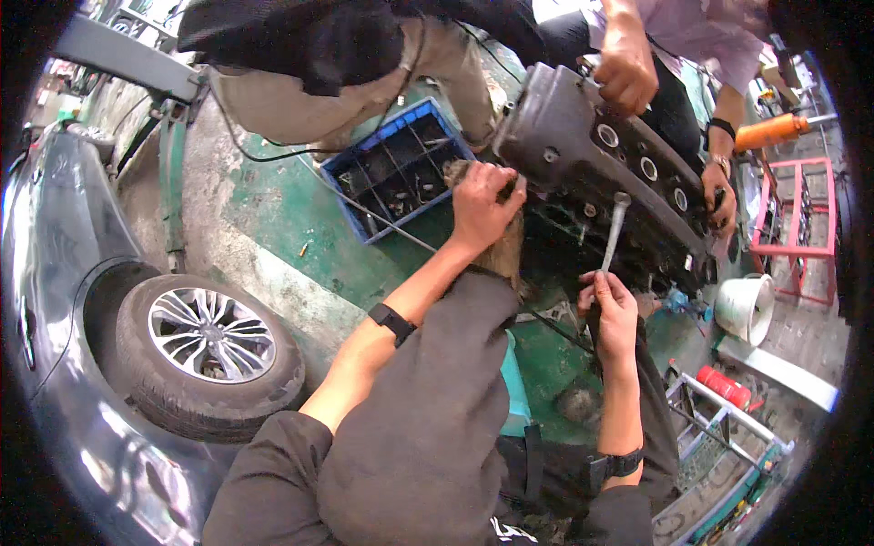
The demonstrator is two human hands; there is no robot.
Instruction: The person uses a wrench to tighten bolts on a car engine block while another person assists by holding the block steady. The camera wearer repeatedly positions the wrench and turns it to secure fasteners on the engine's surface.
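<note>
A slim metal wrench (614, 241) stands out against the dark engine (566, 127), its rounded head over the side of the block below a row of round openings (648, 169); whether the head touches is hard to tell. The right hand (612, 314) has its grip closed around the wrench's lower end, thumb laid along the handle and fingers folded beneath. Its forearm (621, 409) rises nearly straight from the lower edge, a black band (623, 462) below the wrist.

The left hand (487, 207) is near the engine's left end, knuckles up and fingers bent inward; I cannot tell whether its grip holds anything. That forearm (360, 353) slants up and rightward, with a black wristband (393, 323).

Across the engine, a co-worker's bent hand (628, 77) is at the upper side, and the same person's other hand (719, 196) rests by the far right edge. A second person in tan trousers (300, 107) is at the upper left. Near the left hand, a blue divided tray (360, 227) sits on the green floor (273, 205). Farther left is a dark car (68, 300) with its wheel (214, 337) turned outward; at right, a white bucket (742, 309).
</note>
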